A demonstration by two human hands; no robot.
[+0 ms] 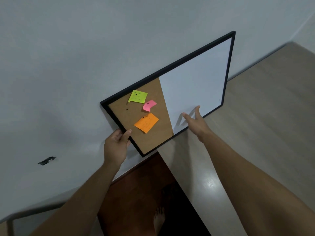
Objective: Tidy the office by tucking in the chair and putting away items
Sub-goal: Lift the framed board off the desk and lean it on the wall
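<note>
Black-framed combination board (172, 92), half brown cork, half white dry-erase panel: leans against grey wall (85, 57) above light wood-grain surface (264, 108), lower edge apparently resting on it, at 12 o'clock from viewpoint. Left hand (116, 145), at 9 o'clock of board: grip clamped on lower left frame edge, likely to steady or reposition. Right hand (195, 121): grip apart, fingers spread near white panel at 5 o'clock, apparently reaching to brace. Cork half carries pinned green note (138, 96), pink note (149, 105), orange note (146, 122).
</note>
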